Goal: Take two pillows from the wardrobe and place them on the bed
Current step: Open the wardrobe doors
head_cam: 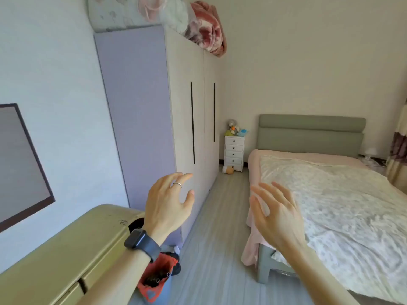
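A tall white wardrobe (pixel 187 119) stands along the left wall, both doors shut, each with a long dark handle slot. No pillow is visible. The bed (pixel 334 194) with a pale flowered cover and a grey-green headboard fills the right side. My left hand (pixel 167 205), with a ring and a dark watch on the wrist, is raised in front of the wardrobe's lower part, fingers spread, holding nothing. My right hand (pixel 275 214) is raised near the bed's near corner, fingers apart and empty.
Folded blankets (pixel 204 25) lie on top of the wardrobe. A beige cabinet (pixel 66 256) is at lower left, with a red-lined bag (pixel 158 278) beside it. A small white drawer unit (pixel 234 154) with soft toys stands by the headboard. Wooden floor runs between wardrobe and bed.
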